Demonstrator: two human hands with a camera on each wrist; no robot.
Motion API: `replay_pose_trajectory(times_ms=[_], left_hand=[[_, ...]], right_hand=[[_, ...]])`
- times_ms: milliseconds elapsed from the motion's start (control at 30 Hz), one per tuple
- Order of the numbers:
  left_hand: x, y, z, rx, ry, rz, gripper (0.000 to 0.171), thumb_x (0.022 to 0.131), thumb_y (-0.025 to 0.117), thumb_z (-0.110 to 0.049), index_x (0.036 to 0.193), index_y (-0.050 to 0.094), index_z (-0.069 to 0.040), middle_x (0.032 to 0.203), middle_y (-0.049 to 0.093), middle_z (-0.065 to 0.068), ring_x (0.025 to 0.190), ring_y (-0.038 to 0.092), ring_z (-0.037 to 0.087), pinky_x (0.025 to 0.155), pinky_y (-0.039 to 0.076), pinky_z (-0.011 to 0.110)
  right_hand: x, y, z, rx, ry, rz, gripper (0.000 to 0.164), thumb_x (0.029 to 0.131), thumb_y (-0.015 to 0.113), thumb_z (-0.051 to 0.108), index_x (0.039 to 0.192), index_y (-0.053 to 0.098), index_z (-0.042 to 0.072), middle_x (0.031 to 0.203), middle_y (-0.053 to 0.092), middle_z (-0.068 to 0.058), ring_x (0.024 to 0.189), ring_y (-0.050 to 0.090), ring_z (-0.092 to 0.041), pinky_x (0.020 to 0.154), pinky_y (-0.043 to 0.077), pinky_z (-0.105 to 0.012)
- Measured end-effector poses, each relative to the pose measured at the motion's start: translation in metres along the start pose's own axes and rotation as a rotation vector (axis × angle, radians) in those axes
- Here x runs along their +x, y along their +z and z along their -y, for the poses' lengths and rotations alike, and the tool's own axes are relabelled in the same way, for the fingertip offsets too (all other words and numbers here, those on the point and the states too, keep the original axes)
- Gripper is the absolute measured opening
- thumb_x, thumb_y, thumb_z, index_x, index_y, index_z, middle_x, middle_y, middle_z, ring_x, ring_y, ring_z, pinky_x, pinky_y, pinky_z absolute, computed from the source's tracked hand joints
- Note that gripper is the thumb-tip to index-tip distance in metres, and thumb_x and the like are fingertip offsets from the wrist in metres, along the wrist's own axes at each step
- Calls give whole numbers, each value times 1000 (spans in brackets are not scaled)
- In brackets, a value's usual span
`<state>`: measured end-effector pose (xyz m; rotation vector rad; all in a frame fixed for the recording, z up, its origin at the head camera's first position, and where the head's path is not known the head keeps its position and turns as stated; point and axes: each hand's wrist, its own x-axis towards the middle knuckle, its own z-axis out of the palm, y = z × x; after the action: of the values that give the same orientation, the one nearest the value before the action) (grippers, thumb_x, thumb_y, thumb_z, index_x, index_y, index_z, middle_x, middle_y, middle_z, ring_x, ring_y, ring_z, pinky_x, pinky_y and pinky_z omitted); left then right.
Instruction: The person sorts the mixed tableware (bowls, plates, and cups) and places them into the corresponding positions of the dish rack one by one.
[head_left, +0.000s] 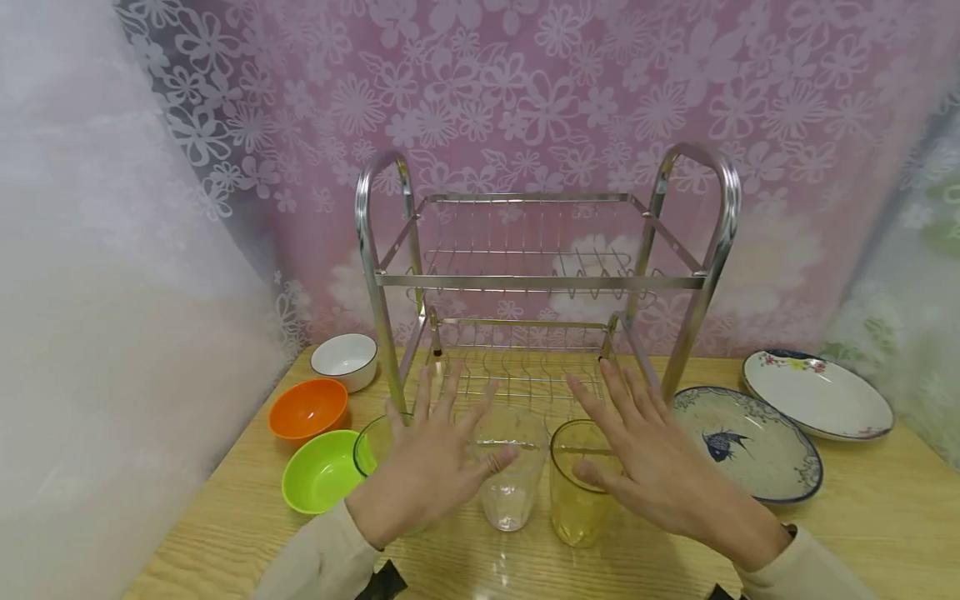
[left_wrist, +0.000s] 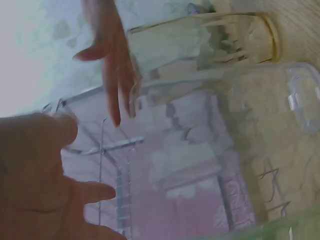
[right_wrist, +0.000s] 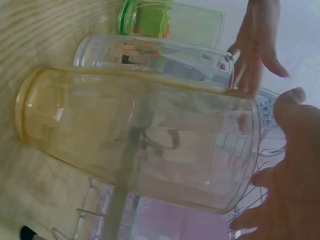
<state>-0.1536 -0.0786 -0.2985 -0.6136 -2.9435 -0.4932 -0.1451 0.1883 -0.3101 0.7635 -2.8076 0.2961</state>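
Note:
Both hands hover over a row of three drinking glasses, fingers spread. My left hand (head_left: 427, 467) overlaps the green-tinted glass (head_left: 373, 437) in the head view and holds nothing. The clear glass (head_left: 510, 492) stands between the two hands. Beside it on the right is the amber glass (head_left: 577, 508), with my right hand (head_left: 660, 458) above its right side, thumb over the rim in the head view. In the right wrist view the amber glass (right_wrist: 135, 135) is upright on the table, and the right hand's fingers (right_wrist: 255, 220) are past its rim, gripping nothing.
A two-tier metal dish rack (head_left: 540, 283) stands behind the glasses. On the left are a white bowl (head_left: 345, 358), an orange bowl (head_left: 307, 410) and a green bowl (head_left: 321, 475). Two plates lie on the right: a fish-patterned plate (head_left: 757, 458) and a white oval plate (head_left: 825, 396).

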Motion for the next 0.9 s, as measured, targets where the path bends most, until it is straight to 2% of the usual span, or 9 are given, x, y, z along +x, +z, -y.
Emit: replay_pose_trajectory(times_ms=[67,167,233,333,500,600,700,800,900], left_hand=[[2,-10,5,-56,-4,-81,69,96,39,-62,153,30,-23,159,12,16,144,7,43,103,14,77],[3,-31,15,-133,-2,-267,55,98,52,-45,140,51,-9,147,42,18,131,43,41,101,39,63],[3,-42,23,-168,10,-379,39,96,60,-34,123,64,-6,124,63,14,109,61,35,88,52,53],[1,-51,34,-224,19,-461,13,93,66,-19,90,71,-7,87,71,5,85,69,25,76,57,46],[3,-53,56,-245,0,-558,28,88,67,-7,65,51,-8,61,53,2,67,64,21,63,57,36],[6,-52,67,-298,-69,-546,20,90,66,-10,76,53,-4,75,57,9,79,64,27,67,58,38],[8,-47,78,-399,-143,-464,20,94,63,-17,100,56,0,104,59,16,100,62,33,80,57,44],[9,-39,88,-504,-161,-379,33,95,61,-19,119,52,2,123,53,19,111,58,36,91,53,47],[11,-29,100,-578,-145,-321,37,95,63,-17,124,51,1,126,53,19,113,58,35,94,51,48]], right_hand=[[-3,1,-1,77,3,-5,83,96,53,48,156,0,27,161,-3,-15,143,8,-47,95,43,-62],[-10,5,-6,238,3,-20,85,96,58,38,156,-2,29,162,0,-9,142,14,-45,88,46,-65],[-16,8,-10,340,5,-33,86,96,61,31,156,-1,30,162,3,-6,141,18,-45,92,41,-68],[-24,13,-15,413,15,-56,85,96,61,25,156,1,31,161,8,-4,141,21,-44,97,31,-73],[-34,20,-22,451,19,-80,83,96,61,20,156,4,30,160,16,-5,137,31,-43,93,37,-70],[-39,26,-26,464,-8,-103,85,93,65,17,156,9,27,158,24,-5,131,43,-36,91,44,-64],[-44,35,-30,485,-37,-143,89,88,71,14,156,14,24,154,32,-3,127,49,-22,89,52,-48],[-47,44,-34,541,-33,-171,88,85,75,13,154,21,23,147,42,-6,121,52,-12,86,55,-36],[-50,56,-38,612,-20,-184,83,83,76,11,151,29,16,136,52,-11,113,56,-9,83,55,-31]])
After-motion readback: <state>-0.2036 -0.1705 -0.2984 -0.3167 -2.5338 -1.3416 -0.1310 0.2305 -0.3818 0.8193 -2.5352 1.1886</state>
